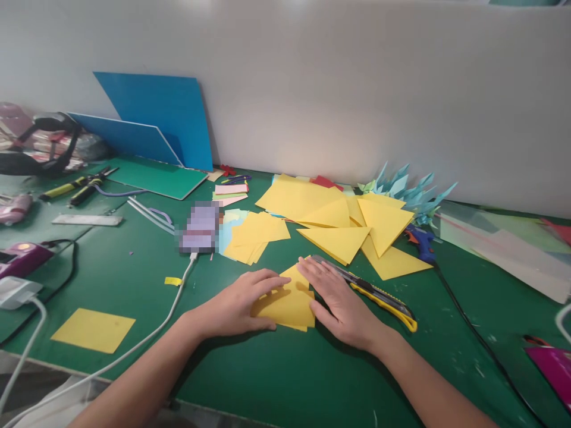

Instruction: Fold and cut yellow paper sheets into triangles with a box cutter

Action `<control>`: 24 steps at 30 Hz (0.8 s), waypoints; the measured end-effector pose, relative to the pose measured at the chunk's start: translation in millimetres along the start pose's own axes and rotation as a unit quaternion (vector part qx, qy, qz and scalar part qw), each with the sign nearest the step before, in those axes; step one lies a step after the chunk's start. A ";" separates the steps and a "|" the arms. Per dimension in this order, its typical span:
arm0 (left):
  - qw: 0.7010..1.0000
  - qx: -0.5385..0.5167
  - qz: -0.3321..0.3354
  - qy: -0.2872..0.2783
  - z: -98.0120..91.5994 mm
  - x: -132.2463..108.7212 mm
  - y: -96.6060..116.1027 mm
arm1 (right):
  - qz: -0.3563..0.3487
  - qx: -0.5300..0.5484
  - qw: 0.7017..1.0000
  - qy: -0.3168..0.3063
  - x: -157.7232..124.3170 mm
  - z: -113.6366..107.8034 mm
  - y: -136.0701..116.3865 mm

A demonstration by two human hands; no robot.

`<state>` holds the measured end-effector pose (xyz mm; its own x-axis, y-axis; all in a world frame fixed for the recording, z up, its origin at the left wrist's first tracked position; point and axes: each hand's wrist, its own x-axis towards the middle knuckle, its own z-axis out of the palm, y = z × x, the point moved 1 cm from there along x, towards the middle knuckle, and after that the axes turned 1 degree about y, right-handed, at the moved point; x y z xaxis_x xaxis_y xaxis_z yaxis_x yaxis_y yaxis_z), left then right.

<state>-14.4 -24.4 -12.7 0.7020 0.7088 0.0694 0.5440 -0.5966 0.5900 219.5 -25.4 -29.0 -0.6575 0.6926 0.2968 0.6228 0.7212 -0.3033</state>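
A small stack of yellow paper sheets (289,300) lies on the green table in front of me, its edges not quite aligned. My left hand (245,300) rests on the stack's left side, fingers stretched over it and thumb near its lower edge. From the right, my right hand (336,300) touches the paper, with fingers extended toward its far corner and thumb apart. Neither hand is closed around anything. Just beyond my right hand lies a yellow and black utility knife (383,300), its front end partly hidden behind my fingers.
Folded yellow sheets (307,202) spread behind, beside blue folded-paper spikes (405,187) and a blue glue gun (420,242). A blurred phone-like object (200,229) trails a white cable (176,303). Left are pliers (84,189), blue boards (165,113) and a single yellow sheet (93,330).
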 end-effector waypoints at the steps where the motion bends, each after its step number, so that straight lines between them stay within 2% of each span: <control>1: 1.000 -0.004 0.006 0.003 -0.3 0.0 -0.1 | 0.006 -0.002 1.000 0.005 3.2 1.1 2.1; 4: 1.000 -0.005 0.010 0.016 -1.6 0.5 -0.1 | 0.018 -0.011 1.000 0.014 11.2 7.1 7.5; 8: 1.000 0.009 -0.023 0.018 -2.6 2.0 0.3 | 0.039 -0.010 0.998 0.042 11.3 12.3 13.2; 16: 0.997 -0.006 -0.079 0.017 -2.6 4.0 2.2 | 0.072 0.076 0.986 0.131 1.7 3.8 14.0; 24: 0.989 -0.017 -0.135 0.064 -0.6 6.1 -0.2 | 0.113 0.100 0.972 0.179 -0.1 -0.6 15.1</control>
<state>-10.6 -19.7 -12.0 0.4676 0.8839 0.0063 0.6864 -0.3675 0.6275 229.2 -14.6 -33.1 -0.3017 0.8194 0.4873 0.6154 0.5578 -0.5569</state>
